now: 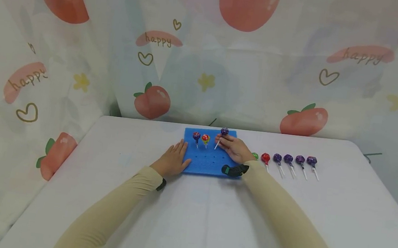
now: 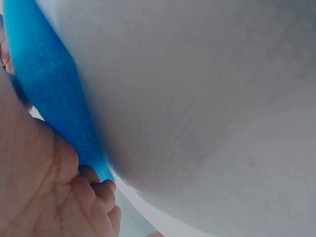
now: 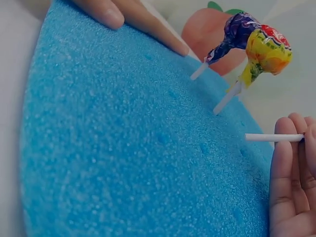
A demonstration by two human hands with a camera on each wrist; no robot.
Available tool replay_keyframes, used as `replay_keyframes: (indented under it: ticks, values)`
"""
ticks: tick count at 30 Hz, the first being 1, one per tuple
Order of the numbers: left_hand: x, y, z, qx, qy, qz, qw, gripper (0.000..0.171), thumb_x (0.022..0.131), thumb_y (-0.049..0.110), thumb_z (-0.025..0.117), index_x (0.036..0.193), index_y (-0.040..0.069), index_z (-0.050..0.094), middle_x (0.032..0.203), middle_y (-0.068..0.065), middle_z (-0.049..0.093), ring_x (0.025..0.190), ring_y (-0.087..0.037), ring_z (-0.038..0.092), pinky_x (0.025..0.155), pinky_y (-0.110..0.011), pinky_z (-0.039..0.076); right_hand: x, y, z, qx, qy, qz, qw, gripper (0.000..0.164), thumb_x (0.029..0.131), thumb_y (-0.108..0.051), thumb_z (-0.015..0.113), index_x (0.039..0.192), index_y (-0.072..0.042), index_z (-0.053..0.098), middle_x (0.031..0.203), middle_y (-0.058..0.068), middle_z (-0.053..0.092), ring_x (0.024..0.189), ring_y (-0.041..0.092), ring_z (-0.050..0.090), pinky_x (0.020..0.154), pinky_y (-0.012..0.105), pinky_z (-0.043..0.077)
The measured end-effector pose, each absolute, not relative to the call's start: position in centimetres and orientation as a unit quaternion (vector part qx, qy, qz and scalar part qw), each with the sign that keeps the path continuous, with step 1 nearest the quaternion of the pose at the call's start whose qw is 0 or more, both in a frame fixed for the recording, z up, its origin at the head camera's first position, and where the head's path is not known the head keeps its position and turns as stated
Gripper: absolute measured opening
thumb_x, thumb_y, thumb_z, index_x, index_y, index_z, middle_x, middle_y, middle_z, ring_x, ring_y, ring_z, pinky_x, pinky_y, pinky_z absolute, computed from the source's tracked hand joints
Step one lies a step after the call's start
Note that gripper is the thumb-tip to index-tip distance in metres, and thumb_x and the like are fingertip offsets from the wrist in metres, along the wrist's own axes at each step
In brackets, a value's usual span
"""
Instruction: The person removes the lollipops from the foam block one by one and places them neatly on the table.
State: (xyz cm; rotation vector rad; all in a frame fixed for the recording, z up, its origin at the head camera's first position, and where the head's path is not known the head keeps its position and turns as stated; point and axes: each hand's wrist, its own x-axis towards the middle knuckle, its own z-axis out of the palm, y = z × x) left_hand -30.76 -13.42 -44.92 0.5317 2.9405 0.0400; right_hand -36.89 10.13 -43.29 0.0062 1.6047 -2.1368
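A blue foam board (image 1: 199, 166) with small holes lies on the white table. Two wrapped lollipops stand in its far left part: a purple one (image 1: 196, 135) and a yellow-and-red one (image 1: 205, 138). My left hand (image 1: 170, 159) rests along the board's left edge, fingers extended. Over the far right part, my right hand (image 1: 234, 147) pinches a purple-wrapped lollipop (image 1: 224, 131), head up and stick pointing down. In the right wrist view, the lower end of its white stick (image 3: 269, 138) shows above the foam, close to a hole; its head is out of that frame.
To the right of the board, a row of lollipops lies on the table (image 1: 136, 223): a green one (image 1: 255, 156), partly hidden by the right arm, a red one (image 1: 265, 158) and several purple ones (image 1: 289, 159). A fruit-patterned curtain (image 1: 248, 80) hangs behind the table.
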Motion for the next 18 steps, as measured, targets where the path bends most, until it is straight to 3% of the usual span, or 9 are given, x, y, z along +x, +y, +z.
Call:
replay_keyframes:
  ticks: [6,13,18]
  values:
    - [-30.9,-13.4,-45.0,0.172,0.982,0.006,0.081,0.070,0.100,0.043,0.035,0.149,-0.003,0.013,0.157,-0.020,0.012,0.146,-0.031,0.017,0.118,-0.044,0.018,-37.0,10.0,-42.9,0.014,0.593,-0.767,0.243,0.047,0.099,-0.004,0.041,0.144,0.006,0.029,0.116,0.006,0.056,0.093,0.005,0.063,0.100,0.026,0.044]
    - [-30.9,-13.5,-45.1,0.174,0.981,0.021,0.078,0.069,0.100,0.041,0.034,0.149,-0.004,0.014,0.157,-0.022,0.013,0.145,-0.032,0.017,0.118,-0.044,0.018,-36.5,9.9,-42.2,0.031,0.595,-0.757,0.269,0.047,0.099,-0.008,0.041,0.143,0.005,0.032,0.093,-0.002,0.066,0.086,0.007,0.067,0.086,0.023,0.053]
    - [-30.9,-13.3,-45.1,0.169,0.982,0.020,0.083,0.069,0.100,0.042,0.034,0.149,-0.003,0.013,0.157,-0.020,0.011,0.146,-0.031,0.016,0.119,-0.044,0.017,-35.5,10.3,-41.6,0.035,0.588,-0.759,0.279,0.047,0.100,-0.010,0.040,0.144,0.003,0.032,0.091,-0.001,0.068,0.084,0.007,0.068,0.079,0.022,0.055]
